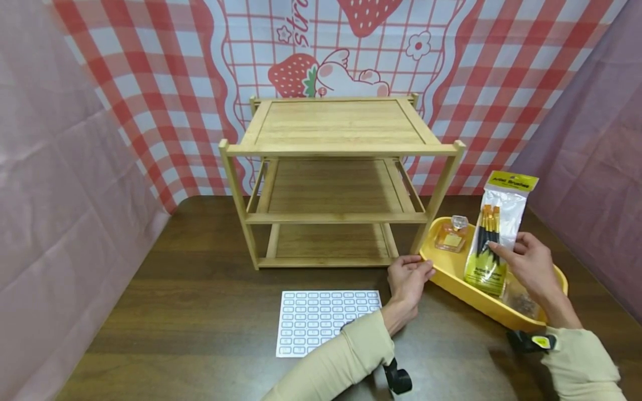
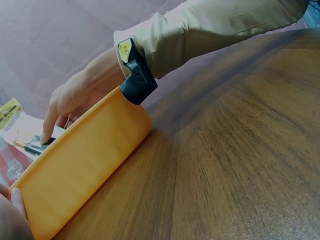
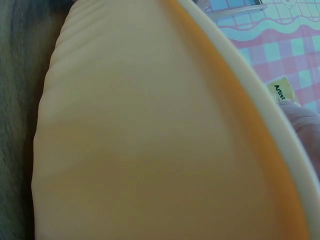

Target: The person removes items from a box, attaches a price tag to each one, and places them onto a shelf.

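Note:
A clear pack of paintbrushes [image 1: 492, 234] with a yellow "Artist Brushes" header stands tilted over the yellow tray [image 1: 463, 287]. My right hand [image 1: 534, 267] pinches its right edge, thumb across the front and fingers behind. At the tray's left end, my left hand [image 1: 407, 281] pinches the rim between thumb and fingers. Inside the tray, a perfume bottle [image 1: 452, 235] with amber liquid lies left of the pack, and a clear bag of small dark bits [image 1: 521, 301] sits at the right. The tray's wall [image 3: 140, 125] fills most of the right wrist view, hiding most of the right hand.
A three-tier wooden shelf [image 1: 341, 150] stands behind the left hand, its right front leg beside the tray. A white sheet of printed labels [image 1: 321, 317] lies on the brown table [image 1: 190, 312], partly under the left sleeve. A red checked cloth [image 1: 180, 83] hangs behind.

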Demonstrator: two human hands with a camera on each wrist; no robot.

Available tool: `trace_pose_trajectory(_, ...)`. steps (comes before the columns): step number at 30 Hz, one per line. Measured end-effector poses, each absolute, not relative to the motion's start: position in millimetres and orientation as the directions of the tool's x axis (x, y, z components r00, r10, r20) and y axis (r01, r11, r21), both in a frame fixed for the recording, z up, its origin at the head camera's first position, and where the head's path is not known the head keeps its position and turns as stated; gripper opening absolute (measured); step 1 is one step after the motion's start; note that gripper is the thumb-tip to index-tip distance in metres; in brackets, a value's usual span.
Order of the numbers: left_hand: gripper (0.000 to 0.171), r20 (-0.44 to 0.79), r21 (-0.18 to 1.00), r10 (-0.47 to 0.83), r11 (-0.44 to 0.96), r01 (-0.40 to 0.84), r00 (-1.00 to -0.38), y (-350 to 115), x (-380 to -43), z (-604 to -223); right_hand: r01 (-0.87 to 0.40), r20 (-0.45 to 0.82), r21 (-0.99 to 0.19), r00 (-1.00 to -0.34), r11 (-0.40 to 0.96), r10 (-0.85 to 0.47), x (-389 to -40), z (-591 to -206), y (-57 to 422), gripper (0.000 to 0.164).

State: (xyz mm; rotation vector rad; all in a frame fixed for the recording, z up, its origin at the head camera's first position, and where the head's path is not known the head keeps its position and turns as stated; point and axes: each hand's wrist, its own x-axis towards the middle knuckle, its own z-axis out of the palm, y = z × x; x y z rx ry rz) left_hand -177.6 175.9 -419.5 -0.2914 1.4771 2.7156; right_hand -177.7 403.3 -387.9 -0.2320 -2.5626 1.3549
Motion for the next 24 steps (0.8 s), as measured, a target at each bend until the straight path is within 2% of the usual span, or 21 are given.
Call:
trace_pose_trajectory(8, 0.020, -0.191, 0.822, -0.055, -0.554, -0.129, -0.980, 176, -178, -420, 0.014, 0.146, -0.892, -0.937, 0.451, 0.318, -176, -386, 404, 0.022)
trace_pose_trajectory(16, 0.020, -0.189, 0.821, -0.041, -0.554, -0.135, -0.981, 176, -177, -420, -0.029, 0.162, -0.936, -0.921, 0.352, 0.353, -167, -378, 402, 0.020)
trace_pose_trajectory(24, 0.020, -0.189, 0.814, -0.033, -0.564, -0.138, -0.981, 176, -178, -420, -0.158, 0.180, -0.983, -0.922, 0.092, 0.344, -159, -368, 396, 0.021)
